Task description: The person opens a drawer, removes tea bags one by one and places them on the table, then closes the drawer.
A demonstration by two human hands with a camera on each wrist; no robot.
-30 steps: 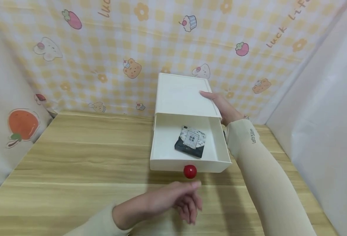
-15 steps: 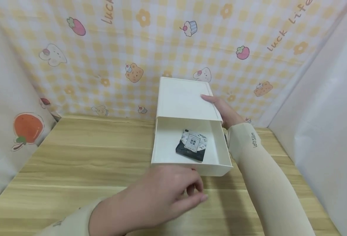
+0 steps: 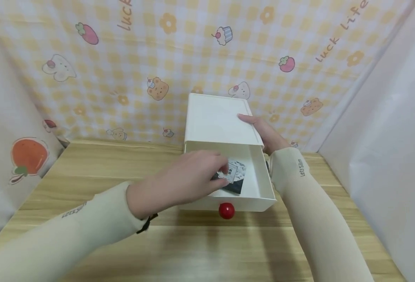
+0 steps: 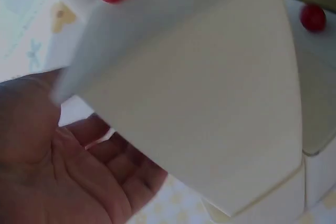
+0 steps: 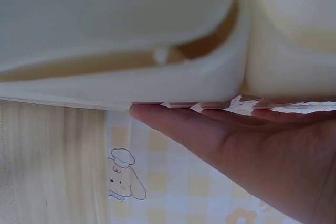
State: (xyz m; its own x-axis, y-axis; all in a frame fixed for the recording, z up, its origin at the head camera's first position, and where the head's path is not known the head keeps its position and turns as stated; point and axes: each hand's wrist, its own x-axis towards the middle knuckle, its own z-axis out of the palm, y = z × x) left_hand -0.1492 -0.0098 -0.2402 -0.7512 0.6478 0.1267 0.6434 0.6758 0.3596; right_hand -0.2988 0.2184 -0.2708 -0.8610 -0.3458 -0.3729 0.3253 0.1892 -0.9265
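A white drawer unit (image 3: 221, 119) stands against the back curtain. Its top drawer (image 3: 251, 203), with a red knob (image 3: 226, 210), is pulled out. Inside lies a small black-and-white tea packet (image 3: 240, 172), partly covered by my left hand (image 3: 194, 172). That hand reaches over the drawer's front left, thumb and fingers apart close over the packet. In the left wrist view my left hand (image 4: 110, 171) shows loosely bent fingers beside the drawer. My right hand (image 3: 267, 131) steadies the unit, thumb on its top edge. The right wrist view shows straight fingers (image 5: 184, 124) against the side.
The wooden table (image 3: 112, 168) spreads out around the unit. A patterned curtain (image 3: 122, 78) hangs behind, with pale sheets at left and right (image 3: 383, 129). The left wrist view shows a second red knob (image 4: 313, 17) on the unit.
My left hand has moved from in front of the drawer, past the red knob, up over the drawer and the tea packet. My right hand stays on the unit's side.
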